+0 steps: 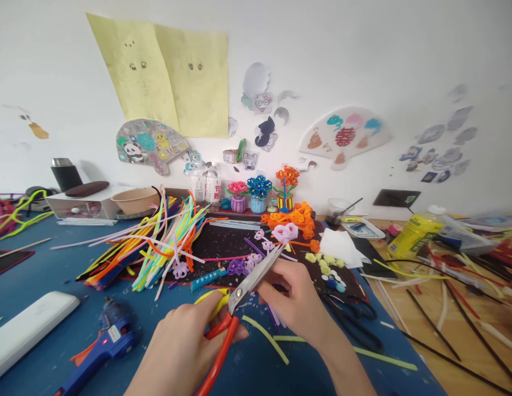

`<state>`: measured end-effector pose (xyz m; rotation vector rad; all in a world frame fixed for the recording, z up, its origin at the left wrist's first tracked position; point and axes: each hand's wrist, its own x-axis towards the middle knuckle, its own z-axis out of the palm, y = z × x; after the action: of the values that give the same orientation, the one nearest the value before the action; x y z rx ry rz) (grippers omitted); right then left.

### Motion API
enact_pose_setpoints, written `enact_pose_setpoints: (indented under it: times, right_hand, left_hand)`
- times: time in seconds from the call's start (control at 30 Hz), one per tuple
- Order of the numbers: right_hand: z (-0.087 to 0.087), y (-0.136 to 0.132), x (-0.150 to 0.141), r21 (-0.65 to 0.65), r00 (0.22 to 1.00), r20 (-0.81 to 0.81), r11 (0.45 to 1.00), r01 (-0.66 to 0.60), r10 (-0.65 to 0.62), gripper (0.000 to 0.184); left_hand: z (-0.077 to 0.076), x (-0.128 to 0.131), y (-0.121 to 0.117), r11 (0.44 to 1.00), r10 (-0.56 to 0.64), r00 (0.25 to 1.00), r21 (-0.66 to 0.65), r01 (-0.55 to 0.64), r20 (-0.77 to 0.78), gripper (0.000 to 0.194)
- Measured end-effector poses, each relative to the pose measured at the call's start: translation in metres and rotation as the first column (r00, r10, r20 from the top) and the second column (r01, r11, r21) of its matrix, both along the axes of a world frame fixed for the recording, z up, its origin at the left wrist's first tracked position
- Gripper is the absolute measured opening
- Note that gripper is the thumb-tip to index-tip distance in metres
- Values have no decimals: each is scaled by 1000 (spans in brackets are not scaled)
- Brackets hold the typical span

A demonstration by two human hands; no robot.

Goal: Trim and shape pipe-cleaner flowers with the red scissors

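My left hand (185, 344) is closed round the red and yellow handles of a pair of scissors (248, 286), whose blades point up and to the right. The blade tips reach a pink pipe-cleaner flower (286, 232). My right hand (299, 302) is closed just right of the blades, pinching something I cannot make out, near the flower's stem. Both hands hover over a black mat (223, 242) on a blue table (49, 269).
A big heap of coloured pipe cleaners (157, 242) lies to the left, a blue glue gun (105, 344) and a white case (27, 330) at the near left. Black scissors (355, 319) lie right of my hand. Orange flowers (295, 217), small flower pots (258, 195) and a yellow bottle (413, 234) stand behind.
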<state>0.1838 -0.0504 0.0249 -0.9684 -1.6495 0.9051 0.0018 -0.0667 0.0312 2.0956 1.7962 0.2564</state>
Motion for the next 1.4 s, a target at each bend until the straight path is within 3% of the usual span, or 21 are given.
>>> enact_pose_setpoints:
  times: [0.33, 0.5, 0.6, 0.73, 0.83, 0.93, 1.03, 1.23, 1.4]
  right_hand:
    - [1, 1, 1, -1, 1000, -21, 1000, -4, 4, 16]
    - [0, 2, 1, -39, 997, -58, 998, 40, -42, 11]
    - [0, 2, -1, -81, 996, -86, 997, 17, -24, 13]
    - [-3, 1, -4, -147, 990, -143, 989, -16, -5, 12]
    - [-3, 1, -6, -171, 984, -177, 984, -40, 9, 11]
    - [-1, 1, -8, -147, 982, -187, 989, -17, -11, 9]
    - [0, 1, -8, -106, 985, -169, 994, 30, -48, 8]
    - [1, -1, -9, -65, 988, -134, 996, 61, -70, 9]
    - [2, 0, -9, -30, 990, -119, 997, 69, -72, 10]
  left_hand:
    - [1, -4, 2, 999, -19, 998, -33, 22, 68, 23]
    - [-9, -13, 4, 999, 53, 964, -12, -52, 260, 20]
    - [-15, -11, 5, 994, 92, 886, 12, -109, 454, 29]
    - [-14, 6, 3, 980, 139, 711, 10, -200, 690, 35]
    - [-10, 20, 1, 970, 174, 594, -33, -240, 785, 33]
    - [-7, 26, 1, 974, 176, 528, -70, -214, 831, 32]
    - [-6, 25, 2, 979, 165, 529, -75, -187, 833, 31]
    - [-7, 18, 5, 984, 159, 603, -73, -164, 782, 32]
    - [-4, 20, 4, 981, 122, 644, 6, -193, 755, 36]
